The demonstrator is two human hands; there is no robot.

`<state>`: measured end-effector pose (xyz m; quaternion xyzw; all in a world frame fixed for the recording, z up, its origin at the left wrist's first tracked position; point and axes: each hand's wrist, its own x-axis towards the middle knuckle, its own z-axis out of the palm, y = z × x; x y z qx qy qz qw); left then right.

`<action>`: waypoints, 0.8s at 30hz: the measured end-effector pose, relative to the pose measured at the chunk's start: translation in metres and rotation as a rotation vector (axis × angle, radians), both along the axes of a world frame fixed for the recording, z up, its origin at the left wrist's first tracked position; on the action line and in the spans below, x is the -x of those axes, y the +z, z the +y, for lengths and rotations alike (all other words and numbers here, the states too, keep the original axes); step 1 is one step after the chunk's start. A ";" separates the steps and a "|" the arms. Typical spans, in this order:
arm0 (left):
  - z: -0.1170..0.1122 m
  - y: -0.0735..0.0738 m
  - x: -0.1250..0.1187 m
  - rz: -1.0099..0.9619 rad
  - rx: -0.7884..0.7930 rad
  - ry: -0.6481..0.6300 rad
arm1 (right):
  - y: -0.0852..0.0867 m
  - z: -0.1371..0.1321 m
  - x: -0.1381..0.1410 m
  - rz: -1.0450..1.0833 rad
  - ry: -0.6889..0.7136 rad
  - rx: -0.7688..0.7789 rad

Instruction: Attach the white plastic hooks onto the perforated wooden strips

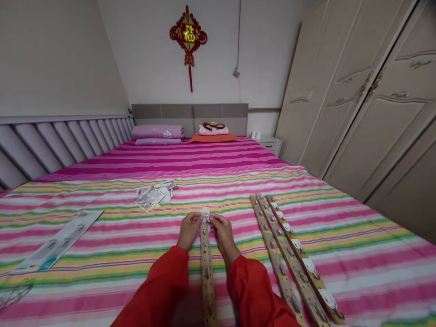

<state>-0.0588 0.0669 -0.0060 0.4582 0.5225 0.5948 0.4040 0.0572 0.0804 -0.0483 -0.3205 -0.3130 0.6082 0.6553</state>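
A long tan strip [206,263] with metal clips along it lies lengthwise on the bed in front of me. At its far end is a small white card [205,211], partly hidden by my fingers. My left hand [190,229] pinches its left side, thumb and forefinger together. From the right, my right hand [221,230] pinches the same card, fingertips close to the topmost clip. To the right lie three more strips side by side; the rightmost strip [303,254] carries several white cards, while the left one [277,261] shows clips only.
A pile of clear packets and white cards [155,195] lies beyond my left hand. Farther left are a flat printed sheet [59,243] and a thin dark wiry tangle [15,293]. Folded bedding [158,131] sits by the headboard; a wardrobe [361,104] stands right.
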 end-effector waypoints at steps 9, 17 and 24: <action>0.015 -0.012 0.004 -0.030 0.063 0.044 | -0.012 0.010 0.005 -0.135 -0.013 -0.009; 0.018 -0.020 0.005 -0.031 0.063 0.068 | -0.020 0.013 0.006 -0.176 0.012 -0.051; 0.016 -0.024 0.003 -0.026 0.069 0.080 | -0.017 0.012 0.006 -0.202 -0.023 -0.034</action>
